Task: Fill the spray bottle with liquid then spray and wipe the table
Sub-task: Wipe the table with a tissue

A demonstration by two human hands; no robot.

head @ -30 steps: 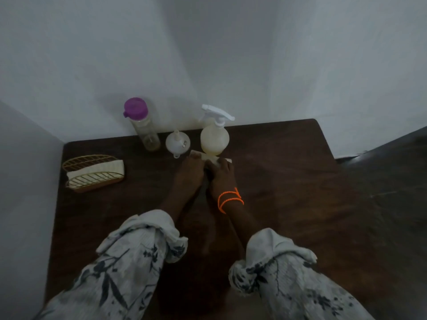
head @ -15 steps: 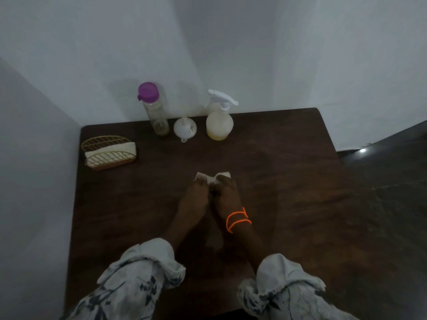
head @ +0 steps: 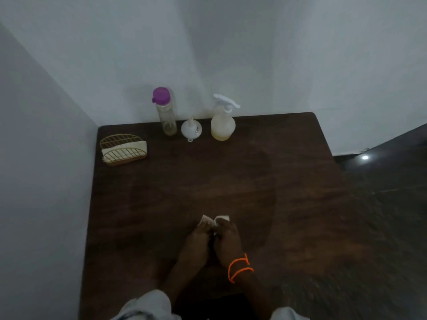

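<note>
Both hands down on the dark wooden counter [head: 265, 181], side by side near its front middle. Left hand [head: 196, 245] and right hand [head: 227, 241] together press a small white tissue [head: 216, 220] to the surface; only its far edge shows past the fingertips. Whether the grip of either hand curls round the tissue or lies flat on it, cannot tell: the fingers are dark and blurred. Orange thread bracelet [head: 240, 267] on the right wrist.

Spray bottle [head: 223, 123] stands upright at the back edge, well apart from the hands, white trigger head on, pale yellowish liquid inside. Just left of it, a white funnel [head: 191, 129], spout up. Left again, a clear bottle with purple cap [head: 165, 112], upright. Wire napkin holder [head: 123, 150] with white napkins near the back left corner.
</note>
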